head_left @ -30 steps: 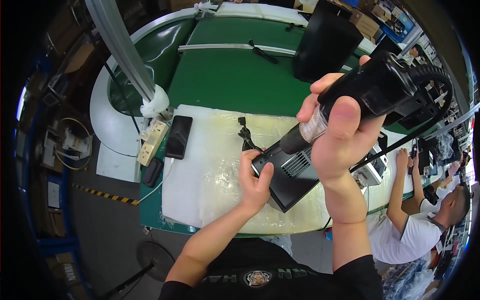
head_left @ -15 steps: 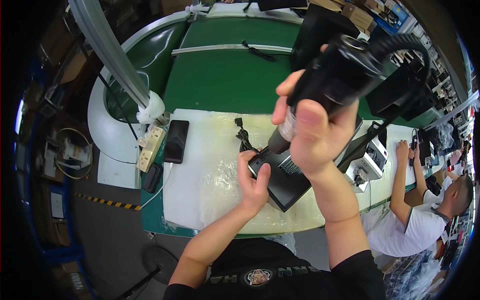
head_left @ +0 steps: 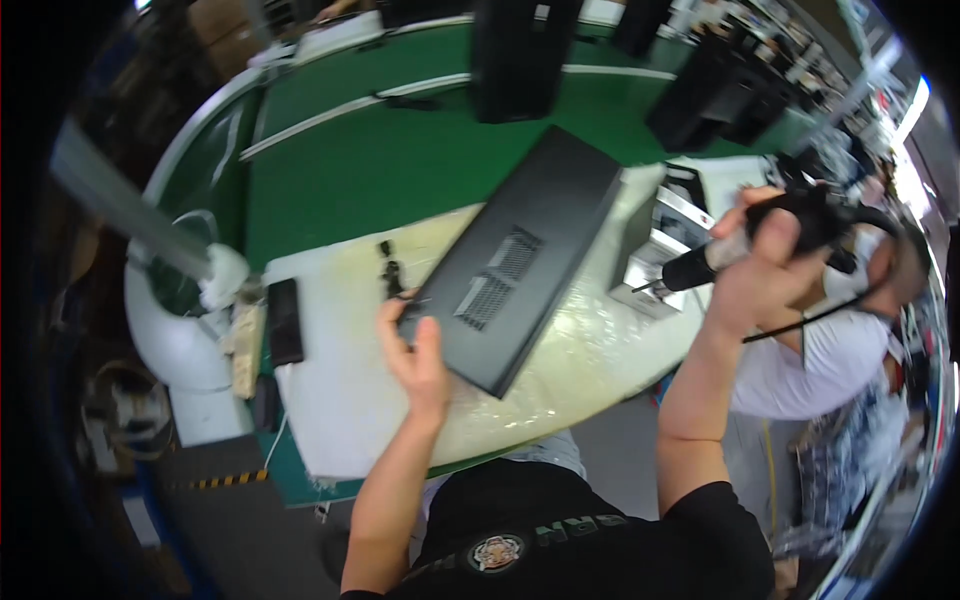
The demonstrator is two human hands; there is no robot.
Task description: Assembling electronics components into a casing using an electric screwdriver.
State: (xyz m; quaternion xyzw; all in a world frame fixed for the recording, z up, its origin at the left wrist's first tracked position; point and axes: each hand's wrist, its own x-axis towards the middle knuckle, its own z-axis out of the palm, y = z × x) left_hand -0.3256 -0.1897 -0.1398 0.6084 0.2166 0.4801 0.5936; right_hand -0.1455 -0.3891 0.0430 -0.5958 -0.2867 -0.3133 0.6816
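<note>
My left hand [head_left: 415, 355] grips the near left corner of a long black metal case [head_left: 560, 215] with two vent grilles. The case lies slanted over the pale padded mat. Off to the right, my right hand [head_left: 755, 270] is wrapped round a black electric screwdriver [head_left: 700, 262], its bit pointing left toward a metal box [head_left: 655, 250]. The tool is held apart from the case. A black cable [head_left: 387, 268] with a plug lies beyond my left hand, partly hidden by the case.
A dark phone [head_left: 285, 322] and a power strip [head_left: 246, 340] lie at the left of the mat [head_left: 330, 410]. Beyond runs a green conveyor [head_left: 350, 180] with tall black cases [head_left: 515, 60] on it. At the right a co-worker in a white shirt [head_left: 830, 350] sits close to my right arm.
My right hand has lifted the screwdriver off the case and swung right and lower. The whole case top now shows. The view has turned, so the table appears shifted.
</note>
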